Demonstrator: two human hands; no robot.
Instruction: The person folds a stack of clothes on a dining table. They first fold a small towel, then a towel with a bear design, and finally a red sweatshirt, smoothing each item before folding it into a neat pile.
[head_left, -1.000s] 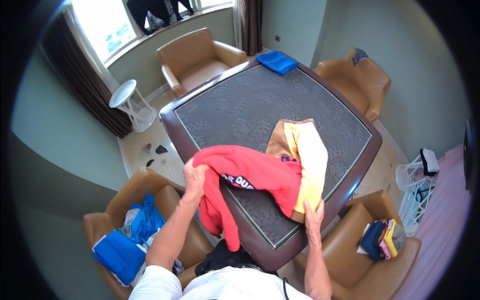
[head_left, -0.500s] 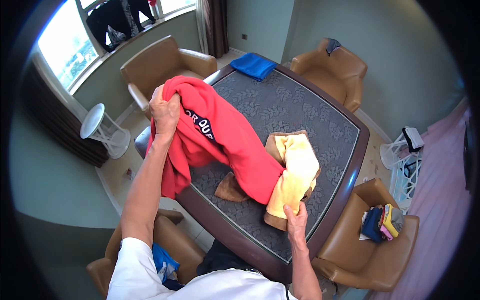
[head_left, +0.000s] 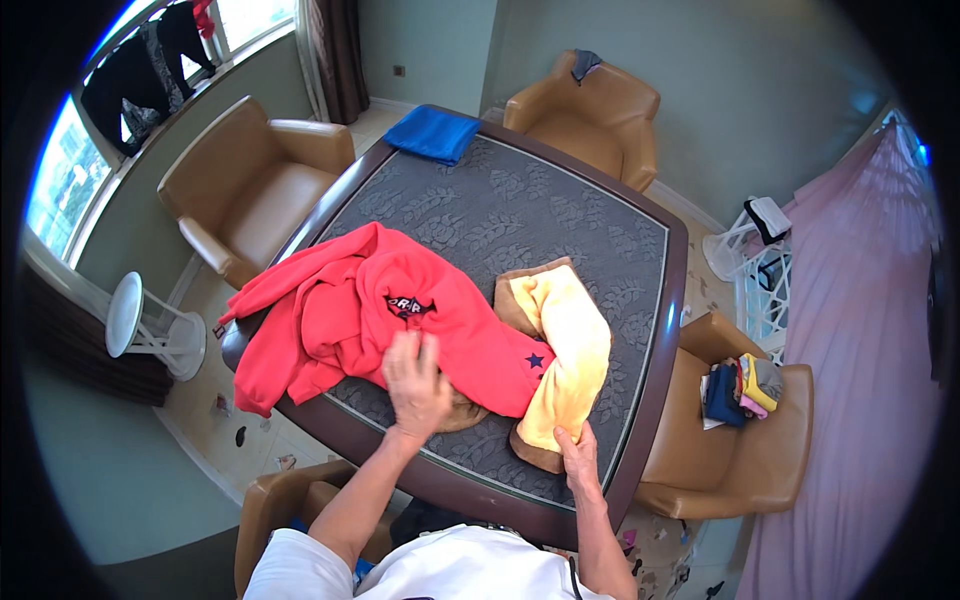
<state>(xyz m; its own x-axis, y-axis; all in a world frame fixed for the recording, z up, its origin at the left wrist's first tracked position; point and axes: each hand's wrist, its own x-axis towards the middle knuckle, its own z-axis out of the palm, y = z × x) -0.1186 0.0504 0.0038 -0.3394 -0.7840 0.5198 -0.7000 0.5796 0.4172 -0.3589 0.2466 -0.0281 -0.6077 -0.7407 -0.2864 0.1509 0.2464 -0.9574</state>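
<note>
A red sweatshirt [head_left: 330, 330] lies bunched over the table's left and middle, with a dark lettered patch and a small navy star showing. Over it hovers my left hand [head_left: 415, 392], a little blurred, fingers apart and holding nothing; whether it touches the cloth I cannot tell. To the right is a yellow garment [head_left: 573, 350] with brown edging, partly tucked against the red cloth. My right hand [head_left: 580, 458] pinches its near brown-edged end, thumb on top. More brown cloth shows from beneath the sweatshirt, behind my left wrist.
The table [head_left: 560, 210] has a grey leaf-patterned top and dark rim. A folded blue cloth [head_left: 433, 135] rests at its far corner. Tan armchairs stand around; the right one holds folded clothes [head_left: 740, 390]. A white side table [head_left: 127, 315] stands left, a white rack [head_left: 765, 290] right.
My left hand has let go of the raised red sweatshirt and come down and right. The sweatshirt now lies on the table. My right hand keeps hold of the yellow garment; the view has shifted.
</note>
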